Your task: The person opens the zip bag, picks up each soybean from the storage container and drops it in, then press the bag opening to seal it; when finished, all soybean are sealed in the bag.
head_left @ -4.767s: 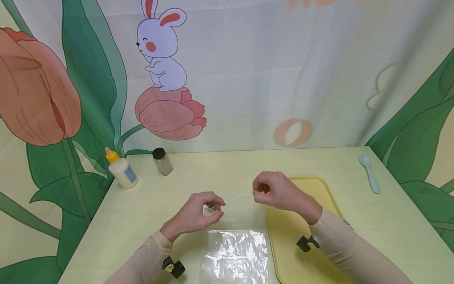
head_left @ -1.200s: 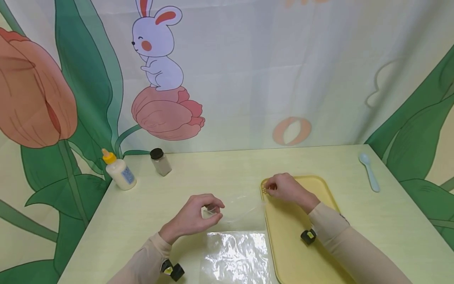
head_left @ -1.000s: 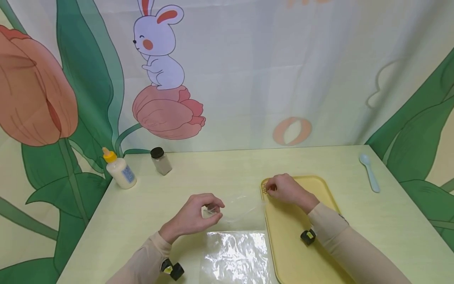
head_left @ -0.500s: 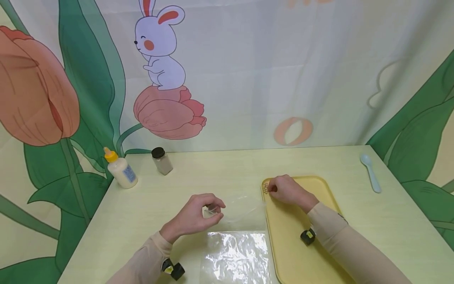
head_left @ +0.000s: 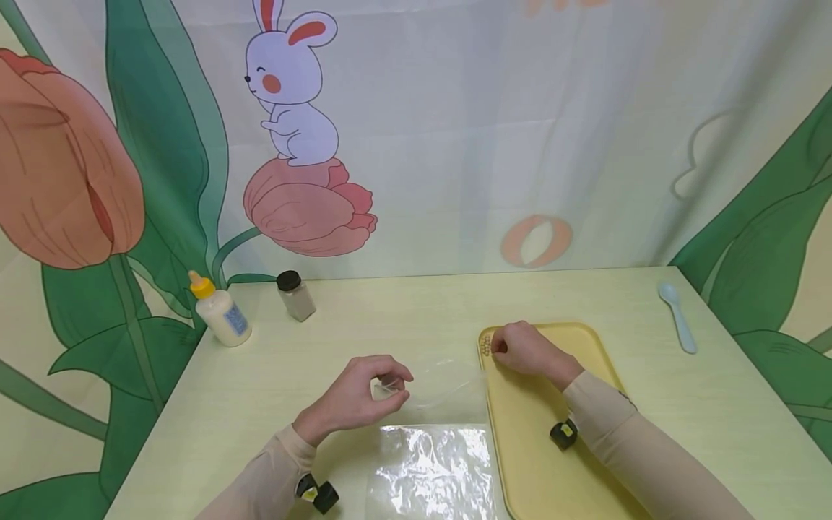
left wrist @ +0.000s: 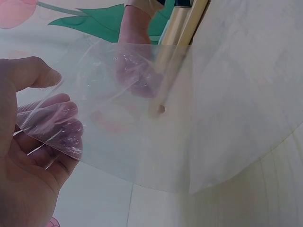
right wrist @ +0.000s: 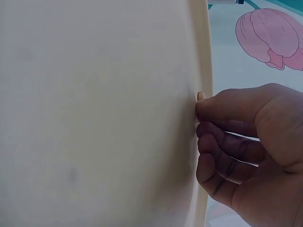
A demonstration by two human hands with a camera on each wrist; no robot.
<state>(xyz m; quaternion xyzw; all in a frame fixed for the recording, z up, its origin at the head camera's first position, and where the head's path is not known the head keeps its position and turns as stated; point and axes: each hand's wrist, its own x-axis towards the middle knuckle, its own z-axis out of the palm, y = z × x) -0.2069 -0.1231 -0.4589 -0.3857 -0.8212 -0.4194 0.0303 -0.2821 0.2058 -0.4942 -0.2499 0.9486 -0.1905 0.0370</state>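
My left hand (head_left: 354, 393) holds a thin clear plastic bag (left wrist: 161, 137), its film lying over my fingers in the left wrist view. My thumb stands apart from those fingers. At the far left corner of a yellow tray (head_left: 546, 433), my right hand (head_left: 523, 349) has its fingertips down at the surface. Small brown bead-like pieces (head_left: 485, 345) lie right beside them. In the right wrist view, a tan bit (right wrist: 200, 96) shows by the thumb tip. I cannot tell whether the fingers pinch a piece.
Shiny clear plastic (head_left: 432, 469) lies flat on the table left of the tray. A white bottle with a yellow cap (head_left: 224, 318) and a black-lidded jar (head_left: 297, 297) stand at the back left. A light blue spoon (head_left: 678, 318) lies at the far right.
My right hand has come down from above the tray's left edge to the far left corner, then edged slightly right, showing more of the small pieces. My left hand stays with the bag.
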